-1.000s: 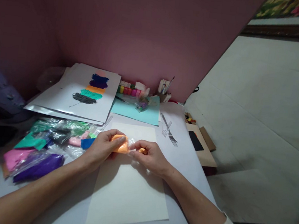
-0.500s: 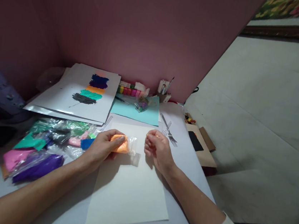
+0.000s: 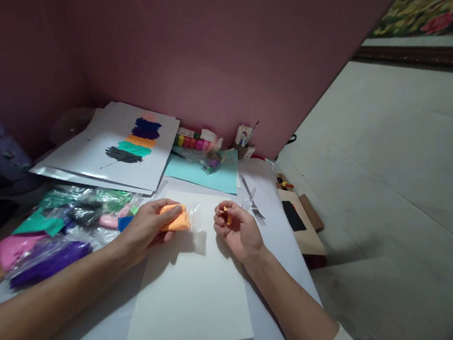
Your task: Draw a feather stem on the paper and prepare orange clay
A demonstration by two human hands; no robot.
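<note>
My left hand (image 3: 150,224) grips a clear plastic bag of orange modelling clay (image 3: 176,219), thumb on top, its loose clear end pointing right. A short way to the right, my right hand (image 3: 240,229) has its fingers curled, and a small bit of orange clay (image 3: 228,218) shows between them. Both hands are above a blank cream sheet of paper (image 3: 195,297) lying on the white-covered table. A shadow of the hand and bag falls on the sheet.
Bags of coloured clay (image 3: 52,259) lie at the left. Behind them is a stack of sheets with a striped feather picture (image 3: 134,137). Forks (image 3: 253,200) rest right of the paper. A light-blue sheet (image 3: 201,175) and a brush holder (image 3: 246,139) stand near the wall.
My right hand has turned and loosened slightly, so more of the orange bit shows. The left hand still holds the bag. The whole view has shifted a little.
</note>
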